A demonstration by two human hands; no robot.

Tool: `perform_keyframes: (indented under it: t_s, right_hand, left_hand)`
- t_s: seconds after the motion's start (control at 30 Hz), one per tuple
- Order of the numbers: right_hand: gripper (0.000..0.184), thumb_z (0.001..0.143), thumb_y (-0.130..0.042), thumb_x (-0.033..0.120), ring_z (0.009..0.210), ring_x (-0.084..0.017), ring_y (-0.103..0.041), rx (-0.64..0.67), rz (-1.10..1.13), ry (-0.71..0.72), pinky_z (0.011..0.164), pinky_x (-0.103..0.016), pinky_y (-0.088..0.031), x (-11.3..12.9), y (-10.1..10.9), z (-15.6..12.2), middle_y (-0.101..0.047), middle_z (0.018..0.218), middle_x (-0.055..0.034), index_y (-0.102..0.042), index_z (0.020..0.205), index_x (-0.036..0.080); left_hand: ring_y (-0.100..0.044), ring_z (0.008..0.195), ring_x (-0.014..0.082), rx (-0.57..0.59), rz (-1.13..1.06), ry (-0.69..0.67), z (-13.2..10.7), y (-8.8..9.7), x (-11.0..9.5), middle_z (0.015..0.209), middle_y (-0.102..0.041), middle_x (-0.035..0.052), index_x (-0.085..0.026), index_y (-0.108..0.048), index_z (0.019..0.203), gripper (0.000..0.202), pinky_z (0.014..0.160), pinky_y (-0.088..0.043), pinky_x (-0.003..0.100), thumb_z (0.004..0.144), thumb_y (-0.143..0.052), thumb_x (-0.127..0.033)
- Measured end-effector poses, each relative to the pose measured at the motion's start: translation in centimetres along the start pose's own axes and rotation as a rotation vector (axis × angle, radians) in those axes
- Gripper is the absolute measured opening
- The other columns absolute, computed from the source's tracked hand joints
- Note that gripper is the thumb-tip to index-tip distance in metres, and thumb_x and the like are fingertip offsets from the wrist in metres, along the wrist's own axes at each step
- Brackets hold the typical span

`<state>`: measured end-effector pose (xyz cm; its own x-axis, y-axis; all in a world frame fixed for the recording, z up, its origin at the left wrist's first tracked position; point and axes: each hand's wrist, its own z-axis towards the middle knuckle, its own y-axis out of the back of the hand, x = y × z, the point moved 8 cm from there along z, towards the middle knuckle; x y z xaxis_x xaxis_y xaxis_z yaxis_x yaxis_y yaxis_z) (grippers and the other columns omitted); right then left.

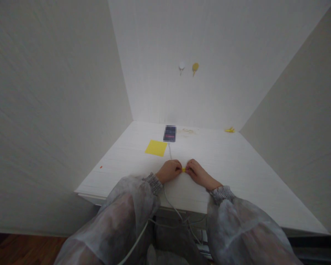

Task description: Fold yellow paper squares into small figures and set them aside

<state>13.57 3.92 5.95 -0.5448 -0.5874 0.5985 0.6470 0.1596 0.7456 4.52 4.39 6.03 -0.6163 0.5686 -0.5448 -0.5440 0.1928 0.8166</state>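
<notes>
Both hands meet over the white table, pinching a small yellow strip (183, 170) between them. My left hand (170, 170) has its fingers closed on the strip's left end, and my right hand (198, 173) grips the right end. Only a short middle piece shows; whether it is folded or rolled paper I cannot tell. Beyond the left hand lies a flat yellow sheet (156, 148). A phone-like device (170, 133), its screen blurred, lies behind the sheet. From it a white cable (170, 151) runs toward me, passing behind my left hand.
On the white table (253, 184), crumpled yellow pieces (230, 130) lie at the back right corner. A tiny orange scrap (101, 167) is near the left edge. Two hooks, one white (181, 66) and one yellow (195, 67), hang on the back wall. Side walls flank the table.
</notes>
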Motion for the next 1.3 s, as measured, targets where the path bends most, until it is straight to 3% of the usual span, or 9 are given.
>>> perform_keyframes:
  t_s: [0.17, 0.73, 0.97, 1.3]
  right_hand:
    - [0.007, 0.073, -0.049, 0.012, 0.079, -0.016, -0.045, 0.003, 0.037, -0.010, 0.071, -0.030, -0.040, -0.4, -0.1, -0.1, -0.048, 0.083, -0.0044, -0.049, 0.069, 0.018]
    - [0.017, 0.061, -0.053, 0.004, 0.067, -0.012, -0.045, 0.029, -0.007, -0.261, 0.060, -0.024, -0.039, -2.9, -1.2, 0.7, -0.047, 0.076, -0.0032, -0.047, 0.049, 0.015]
    - [0.018, 0.060, -0.055, 0.005, 0.063, -0.011, -0.046, 0.067, -0.026, -0.338, 0.058, -0.022, -0.038, -2.9, -1.2, 0.9, -0.049, 0.073, -0.0031, -0.047, 0.046, 0.015]
    - [0.019, 0.059, -0.054, 0.006, 0.062, -0.012, -0.045, 0.072, -0.065, -0.378, 0.056, -0.023, -0.036, -3.2, -1.2, 0.9, -0.049, 0.070, -0.0032, -0.046, 0.046, 0.015]
  left_hand:
    - [-0.053, 0.074, 0.0123, -0.021, -0.004, 0.025, -0.2, 0.0, -0.1, 0.083, -0.060, 0.0028, -0.015, -0.063, 0.074, 0.018, 0.073, -0.041, 0.023, 0.069, -0.045, -0.015]
    - [-0.052, 0.066, 0.0111, -0.049, -0.112, 0.123, 0.2, -0.6, 1.1, 0.076, -0.059, 0.0034, -0.013, -0.060, 0.062, 0.012, 0.065, -0.041, 0.022, 0.067, -0.050, -0.019]
    - [-0.052, 0.063, 0.0108, -0.084, -0.175, 0.207, 0.1, -1.0, 2.1, 0.070, -0.056, 0.0014, -0.014, -0.055, 0.075, 0.015, 0.058, -0.041, 0.021, 0.064, -0.056, -0.025]
    - [-0.051, 0.062, 0.0105, -0.078, -0.209, 0.231, 0.4, -1.4, 2.5, 0.067, -0.055, 0.0002, -0.014, -0.054, 0.070, 0.012, 0.058, -0.041, 0.021, 0.061, -0.059, -0.021]
